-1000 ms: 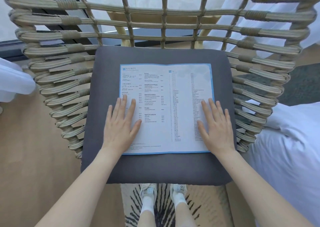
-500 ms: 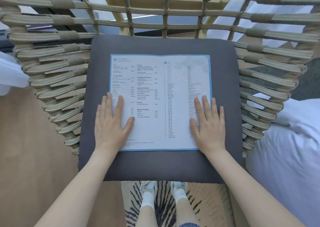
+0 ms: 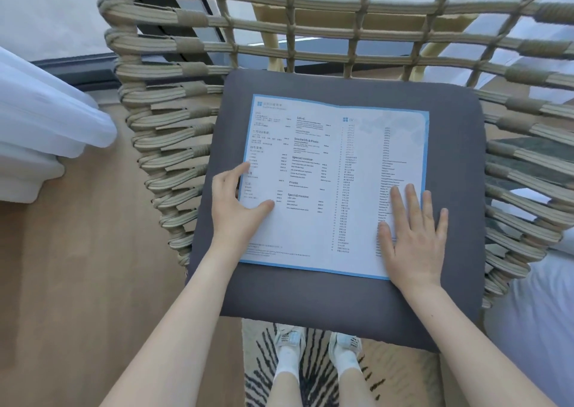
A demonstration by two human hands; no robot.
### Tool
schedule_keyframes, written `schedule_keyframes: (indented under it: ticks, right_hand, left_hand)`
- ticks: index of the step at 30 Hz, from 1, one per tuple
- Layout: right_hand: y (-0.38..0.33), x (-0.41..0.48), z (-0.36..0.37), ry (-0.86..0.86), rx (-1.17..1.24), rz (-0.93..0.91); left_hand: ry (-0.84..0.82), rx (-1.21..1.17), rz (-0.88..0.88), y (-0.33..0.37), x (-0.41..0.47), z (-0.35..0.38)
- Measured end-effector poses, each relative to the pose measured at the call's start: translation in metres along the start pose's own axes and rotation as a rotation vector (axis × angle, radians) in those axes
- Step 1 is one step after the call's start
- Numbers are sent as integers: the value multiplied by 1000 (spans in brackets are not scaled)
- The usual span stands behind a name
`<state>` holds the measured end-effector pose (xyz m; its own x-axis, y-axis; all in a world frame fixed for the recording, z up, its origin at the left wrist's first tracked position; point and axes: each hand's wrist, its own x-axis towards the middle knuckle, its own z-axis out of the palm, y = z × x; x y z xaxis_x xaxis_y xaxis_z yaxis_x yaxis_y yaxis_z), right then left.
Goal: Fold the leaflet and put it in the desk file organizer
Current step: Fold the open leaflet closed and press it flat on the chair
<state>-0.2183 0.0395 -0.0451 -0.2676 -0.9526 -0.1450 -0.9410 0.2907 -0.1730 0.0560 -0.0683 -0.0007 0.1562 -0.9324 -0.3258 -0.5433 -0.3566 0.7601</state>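
Head view, and the leaflet (image 3: 335, 186) lies open and flat on the grey seat cushion (image 3: 341, 295) of a woven chair (image 3: 174, 145), its long side running left to right across the person's front, with a crease line running down just right of its middle, away from the body. The left hand (image 3: 236, 204) sits at the left edge of the sheet: thumb on top of the paper, forefinger reaching along the border, the other fingers (image 3: 245, 167) curled at or under the edge, so it looks like a pinch forming on that margin, though whether the edge is truly lifted I cannot tell. The right hand (image 3: 413, 236) is spread wide, palm down, fingers straight, pressing the right-hand panel near its lower corner and gripping nothing. So the fold line lies between the two hands, nearer the right one, and the free flap is the left one. My read: the left hand is the one placed to swing its panel over toward the right while the right hand pins the sheet, so it will have to slide clear before the panel lands. No file organizer shows in this view.
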Motion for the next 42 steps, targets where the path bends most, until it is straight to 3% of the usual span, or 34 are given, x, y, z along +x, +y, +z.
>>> schedule_keyframes:
  ticks: [6,16,27,42]
  right_hand:
    - [-1,0,-1,26,8,-5]
    - [9,1,-22,-42,130,-3]
    - [67,-34,-37,-93,172,144]
    - [82,-46,-13,-22,349,172]
  left_hand:
    - [-139,-140,-46,6,8,-15]
    - [-217,-222,111,60,-23,-14]
    - [-289,-6,371,111,-59,32]
    - [-386,69,316,130,-81,132]
